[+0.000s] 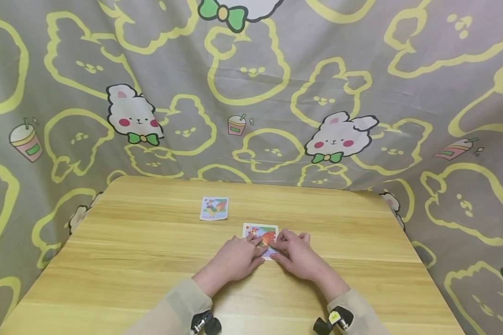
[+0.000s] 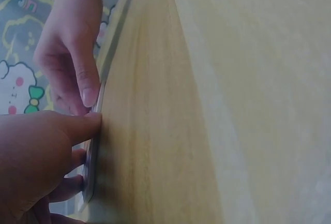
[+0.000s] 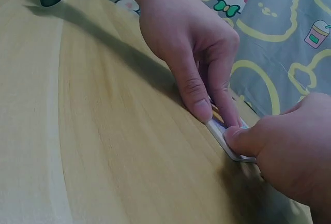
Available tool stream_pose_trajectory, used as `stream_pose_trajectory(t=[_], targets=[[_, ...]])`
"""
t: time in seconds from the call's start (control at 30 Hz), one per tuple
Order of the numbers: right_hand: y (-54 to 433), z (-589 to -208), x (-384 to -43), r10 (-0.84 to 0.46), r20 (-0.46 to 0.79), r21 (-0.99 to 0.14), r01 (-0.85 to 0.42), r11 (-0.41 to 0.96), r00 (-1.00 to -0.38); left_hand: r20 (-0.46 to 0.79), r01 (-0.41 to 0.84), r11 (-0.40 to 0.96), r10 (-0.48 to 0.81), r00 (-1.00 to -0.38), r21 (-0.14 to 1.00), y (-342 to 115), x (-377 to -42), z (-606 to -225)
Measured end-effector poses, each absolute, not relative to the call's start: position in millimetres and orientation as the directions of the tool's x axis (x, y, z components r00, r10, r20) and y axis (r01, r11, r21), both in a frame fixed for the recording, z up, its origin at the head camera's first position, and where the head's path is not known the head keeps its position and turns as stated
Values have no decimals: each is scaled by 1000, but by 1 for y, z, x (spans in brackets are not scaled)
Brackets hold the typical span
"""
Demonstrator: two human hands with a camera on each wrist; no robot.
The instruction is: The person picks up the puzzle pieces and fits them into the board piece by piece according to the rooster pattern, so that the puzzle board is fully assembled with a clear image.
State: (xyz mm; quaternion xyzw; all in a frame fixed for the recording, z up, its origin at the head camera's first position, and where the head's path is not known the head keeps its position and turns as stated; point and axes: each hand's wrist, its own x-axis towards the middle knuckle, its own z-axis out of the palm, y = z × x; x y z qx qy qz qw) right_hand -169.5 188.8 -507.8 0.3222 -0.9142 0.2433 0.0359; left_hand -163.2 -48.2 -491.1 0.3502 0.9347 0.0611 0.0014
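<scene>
A small square picture board [image 1: 260, 228] with a white border and a red-orange rooster lies flat on the wooden table [image 1: 151, 260]. My left hand [image 1: 240, 257] reaches over its left part, fingers resting on the picture. In the right wrist view, that hand's thumb [image 3: 200, 107] touches the board's near edge. On the right side, my right hand [image 1: 295, 253] bends over the board, its thumb and fingertips touching it. Whether they pinch anything is hidden. Seen from the left wrist, the board [image 2: 92, 167] shows only as a thin edge under both hands.
Behind the board, left of it, lies a paler square rooster card [image 1: 214, 208]. A grey patterned curtain [image 1: 272, 111] hangs around the table's back and sides. Dark camera mounts [image 1: 205, 322] sit on both wrists.
</scene>
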Motion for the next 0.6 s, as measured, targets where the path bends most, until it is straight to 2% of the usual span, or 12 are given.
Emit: stream_pose_trajectory(t=[0.3, 0.6], targets=[[190, -509, -167, -570, 223, -459, -601, 655, -791, 28, 649, 750, 651, -758, 133, -49, -162, -488], [183, -512, -171, -470, 190, -583, -484, 653, -862, 24, 650, 745, 654, -756, 151, -51, -162, -488]])
